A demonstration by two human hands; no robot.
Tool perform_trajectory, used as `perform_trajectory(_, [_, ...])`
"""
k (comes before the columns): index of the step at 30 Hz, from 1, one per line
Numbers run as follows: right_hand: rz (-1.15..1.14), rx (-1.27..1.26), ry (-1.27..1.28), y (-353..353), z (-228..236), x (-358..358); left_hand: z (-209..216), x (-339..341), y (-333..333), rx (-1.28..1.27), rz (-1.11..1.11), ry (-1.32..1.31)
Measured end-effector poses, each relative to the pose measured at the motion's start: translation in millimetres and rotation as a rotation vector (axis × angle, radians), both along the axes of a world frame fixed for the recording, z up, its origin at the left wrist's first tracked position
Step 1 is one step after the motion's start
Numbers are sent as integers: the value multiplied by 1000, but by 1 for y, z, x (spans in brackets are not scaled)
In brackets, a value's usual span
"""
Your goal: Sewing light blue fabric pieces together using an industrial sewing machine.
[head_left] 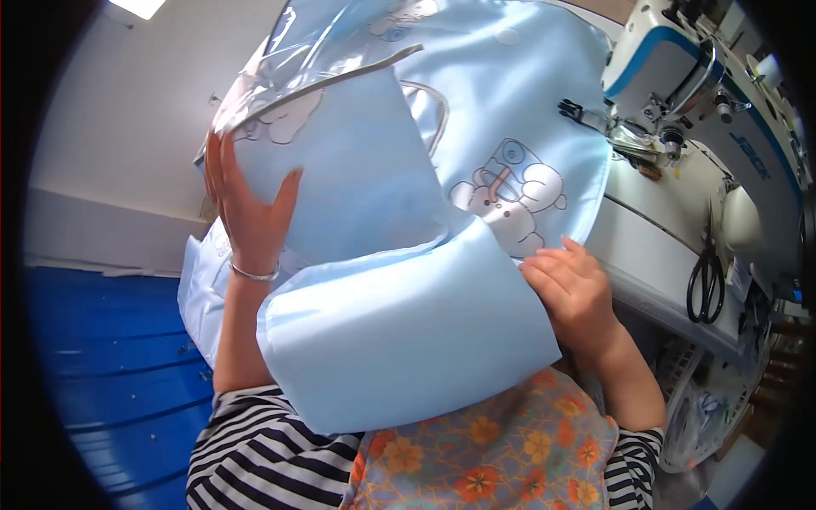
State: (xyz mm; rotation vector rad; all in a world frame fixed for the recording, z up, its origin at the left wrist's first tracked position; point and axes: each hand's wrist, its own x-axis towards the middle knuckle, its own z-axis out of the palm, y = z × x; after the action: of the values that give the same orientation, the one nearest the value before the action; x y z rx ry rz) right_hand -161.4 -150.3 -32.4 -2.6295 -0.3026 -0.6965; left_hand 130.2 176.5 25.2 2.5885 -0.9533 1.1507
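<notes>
A large light-blue fabric piece (476, 93) with cartoon bear prints spreads over the table beside the sewing machine (680, 85). A plain blue flap (357, 178) with a dark-bound edge lies across it, and a clear plastic sheet (314, 42) joins along that edge. Nearest me, a padded blue fold (408, 331) hangs over my lap. My left hand (251, 204), a bracelet at its wrist, rests against the flap's left side with fingers stretched and thumb apart. At the right edge of the fabric, my right hand (574, 289) has its fingers bent round the cloth.
Black-handled scissors (706, 276) lie on the white machine table (637, 246) at right. A white plastic basket (688, 416) holding clear bags stands below it. On the left are a white wall (110, 119) and a blue ridged surface (119, 365).
</notes>
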Motion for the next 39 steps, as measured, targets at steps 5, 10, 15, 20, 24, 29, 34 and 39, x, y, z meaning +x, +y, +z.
perform_trajectory(5, [72, -7, -103, 36, -7, 17, -73, -24, 89, -757, -160, 1149])
perform_trajectory(10, [260, 176, -164, 70, -18, 30, -32, -54, 51, -1133, -205, 1505])
perform_trajectory(15, [95, 573, 2, 76, -11, 3, 5, -32, -29, -1038, -347, 1260])
perform_trajectory(20, [52, 623, 57, 70, -4, -33, 27, 55, -29, -809, -449, 952])
perform_trajectory(24, [84, 739, 195, 57, -14, -43, 97, 220, 35, -391, 72, 307])
perform_trajectory(29, [53, 726, 196, 37, -25, -38, 162, 357, 68, -50, 569, -68])
perform_trajectory(34, [13, 779, 197, 16, -24, -30, 237, 386, 32, 47, 490, -210])
perform_trajectory(39, [-7, 860, 217, -7, -19, -14, 302, 410, -35, 159, 221, -320])
